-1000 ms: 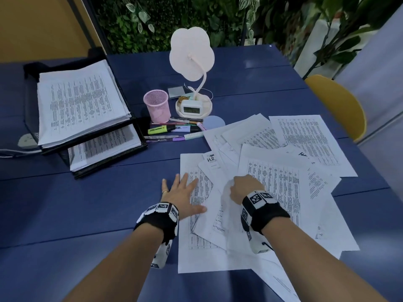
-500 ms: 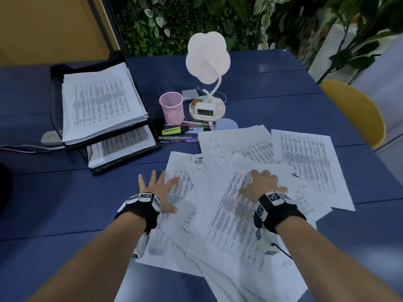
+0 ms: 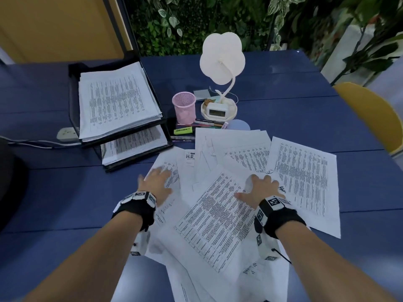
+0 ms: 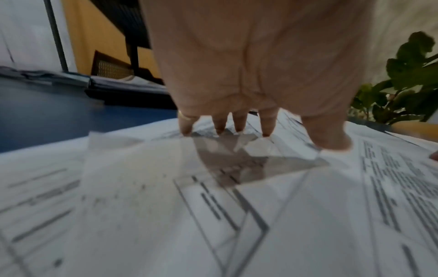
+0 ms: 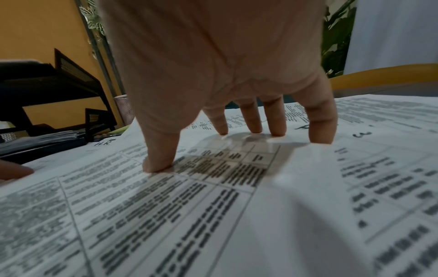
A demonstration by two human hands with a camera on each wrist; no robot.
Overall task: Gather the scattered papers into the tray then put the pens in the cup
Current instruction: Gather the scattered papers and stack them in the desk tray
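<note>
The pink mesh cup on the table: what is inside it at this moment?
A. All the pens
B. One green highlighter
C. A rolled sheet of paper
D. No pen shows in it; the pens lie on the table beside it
D: the pens lie flat on the table at the foot of the pink mesh cup, and nothing sticks out above its rim.

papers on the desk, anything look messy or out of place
Yes. The loose papers lie fanned and overlapping at odd angles, some hanging over the near edge of the table. The pens lie beside the pink cup, not in it. The left hand and right hand press on the sheets.
</note>
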